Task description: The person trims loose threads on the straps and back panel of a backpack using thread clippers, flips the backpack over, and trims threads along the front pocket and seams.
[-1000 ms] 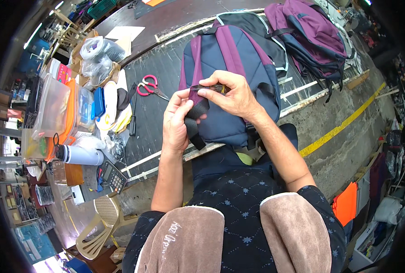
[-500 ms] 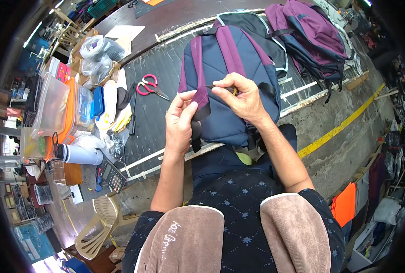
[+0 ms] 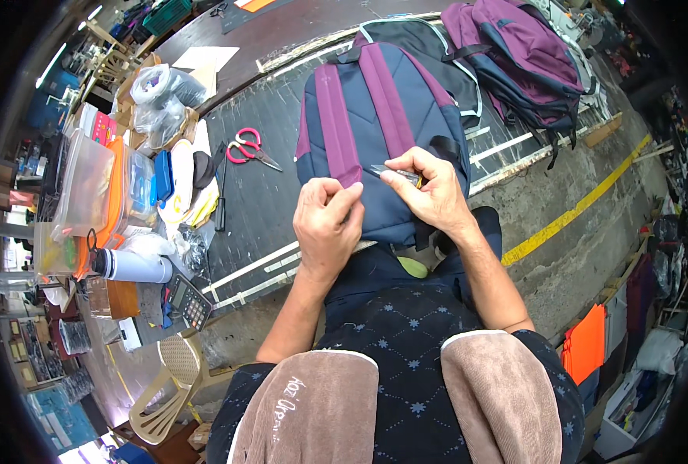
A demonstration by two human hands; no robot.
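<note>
A navy and purple backpack (image 3: 394,207) lies in front of me at the table's near edge, its two purple shoulder straps uppermost. My left hand (image 3: 324,228) is closed on the lower end of the left shoulder strap (image 3: 336,116), pinching it between thumb and fingers. Close by on the right, my right hand (image 3: 437,197) grips a small pair of thread snips (image 3: 379,169), metal blades pointing left toward the strap end. A short gap separates the blades from the strap. The snips' handle is mostly hidden in my fingers.
Red-handled scissors (image 3: 245,147) lie on the dark table (image 3: 243,201) to the left. Beyond them stand plastic boxes (image 3: 88,178), a white bottle (image 3: 139,265) and a calculator (image 3: 189,301). A black bag (image 3: 417,42) and another purple-navy backpack (image 3: 525,54) lie at the far right.
My left hand has turned over and moved slightly right and down with the strap end, and the dark webbing no longer shows. The right hand has shifted down and right, showing the snips' blades more clearly.
</note>
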